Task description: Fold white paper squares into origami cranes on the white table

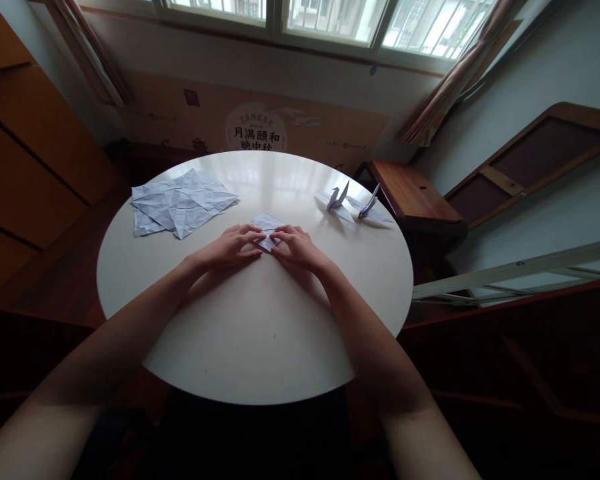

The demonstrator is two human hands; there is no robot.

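A small folded piece of pale paper (pixel 266 223) lies flat on the round white table (pixel 255 347). My left hand (pixel 231 248) presses on its left side with the fingers curled and the fingertips pinching the fold. On the paper's right side my right hand (pixel 296 247) does the same, its fingertips touching the paper next to the left hand's. Most of the paper's near half is hidden under the fingers.
A loose pile of creased paper sheets (pixel 180 203) lies at the table's back left. Two folded paper cranes (pixel 353 203) stand at the back right. A wooden stool (pixel 410 193) sits beyond the right edge, a wooden cabinet (pixel 25 160) at left.
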